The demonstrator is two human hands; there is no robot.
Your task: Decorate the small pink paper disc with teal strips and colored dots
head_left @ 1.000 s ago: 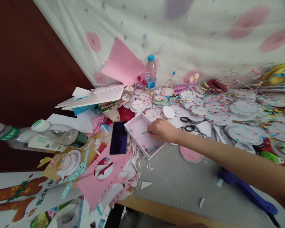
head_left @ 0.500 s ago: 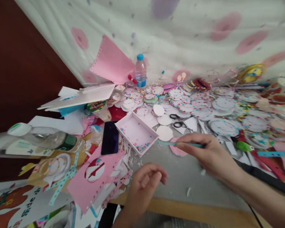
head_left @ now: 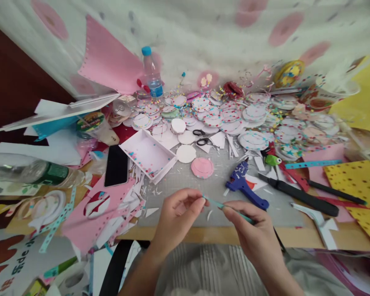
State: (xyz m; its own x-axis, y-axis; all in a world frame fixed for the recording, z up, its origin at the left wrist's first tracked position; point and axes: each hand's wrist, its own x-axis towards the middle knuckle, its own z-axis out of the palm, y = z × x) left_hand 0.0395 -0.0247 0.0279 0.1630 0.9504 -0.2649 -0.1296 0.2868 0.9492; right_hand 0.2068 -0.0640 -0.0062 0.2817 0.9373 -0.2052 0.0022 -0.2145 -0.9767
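My right hand (head_left: 249,222) pinches a thin teal pen-like stick (head_left: 216,201) just above the table's front edge. The stick's tip points left and meets the fingertips of my left hand (head_left: 180,218). That hand's thumb and forefinger are pressed together; whatever lies between them is too small to make out. Beyond the hands lies a pink paper disc (head_left: 202,167) with a curved line on it, and a white disc (head_left: 186,153) beside it. A shallow white box (head_left: 149,155) holds small pink and blue dots.
A blue glue gun (head_left: 242,183) and a black-handled craft knife (head_left: 302,195) lie at right. Black scissors (head_left: 203,137) rest before piles of decorated discs (head_left: 228,113). Left are a phone (head_left: 116,165), paper scraps and a plastic bottle (head_left: 33,169). A water bottle (head_left: 152,74) stands behind.
My right hand has drawn back from beside the box and pink disc, bringing the teal stick to my left hand. The view has shifted, showing more of the table's right side.
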